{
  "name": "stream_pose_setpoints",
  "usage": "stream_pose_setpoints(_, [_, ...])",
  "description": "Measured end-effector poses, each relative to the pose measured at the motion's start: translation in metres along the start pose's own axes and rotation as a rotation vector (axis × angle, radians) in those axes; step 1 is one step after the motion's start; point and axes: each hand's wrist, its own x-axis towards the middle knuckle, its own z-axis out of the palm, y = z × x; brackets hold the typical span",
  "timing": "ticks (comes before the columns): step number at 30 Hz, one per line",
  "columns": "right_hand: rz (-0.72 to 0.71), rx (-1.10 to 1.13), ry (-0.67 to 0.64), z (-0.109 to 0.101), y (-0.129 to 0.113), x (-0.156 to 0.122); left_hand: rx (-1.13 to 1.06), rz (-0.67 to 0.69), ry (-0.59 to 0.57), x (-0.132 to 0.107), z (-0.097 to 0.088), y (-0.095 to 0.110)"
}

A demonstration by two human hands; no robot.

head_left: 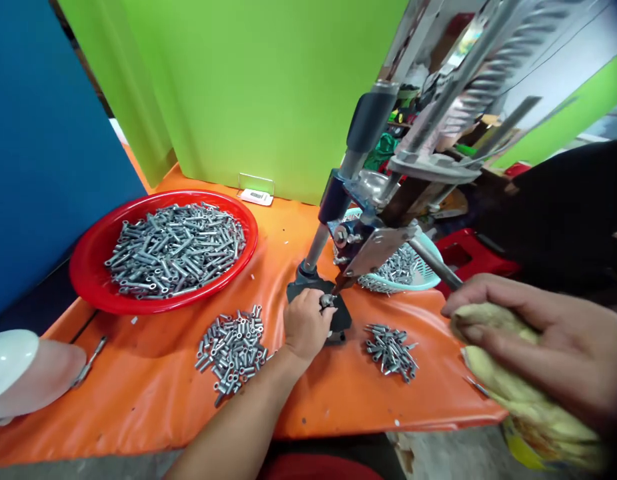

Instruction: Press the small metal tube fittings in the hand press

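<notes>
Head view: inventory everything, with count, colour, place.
Press: one, blue-grey, right of centre
Basin: one, red, left
Basket: one, pale blue, behind press
Metal parts: many, grey, in basin, basket and two piles
Small device: one, white, far centre
Container: one, whitish, left edge
Table cover: one, orange, beneath
Panels: several, green and blue, behind, left
Clutter: uncounted, mixed, upper right
Left hand: one, bare, at press base
Right hand: one, bare, gripping yellow cloth, right

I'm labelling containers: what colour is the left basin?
The basin is bright red, clearest in the head view.
</notes>
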Motion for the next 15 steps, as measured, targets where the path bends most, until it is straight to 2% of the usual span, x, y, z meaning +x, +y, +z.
stream_pose_setpoints(4, [-0.205,-0.153,0.137,0.022,-0.002,-0.007,-0.029,0.009,0.018,0.000,0.001,0.001])
stream_pose_setpoints(7, [-0.227,-0.145,0.194,0.048,0.006,-0.008,-0.025,0.012,0.032,-0.001,0.003,0.001])
stream_pose_setpoints(9, [-0.238,-0.075,0.253,0.073,0.018,-0.003,-0.017,0.012,0.034,-0.001,0.004,0.001])
stream_pose_setpoints(13, [-0.272,0.054,0.461,0.127,0.045,0.013,-0.005,0.001,0.036,-0.001,0.006,0.001])
stream_pose_setpoints(15, [-0.267,0.081,0.510,0.143,0.053,0.018,-0.019,0.011,0.053,-0.001,0.006,0.001])
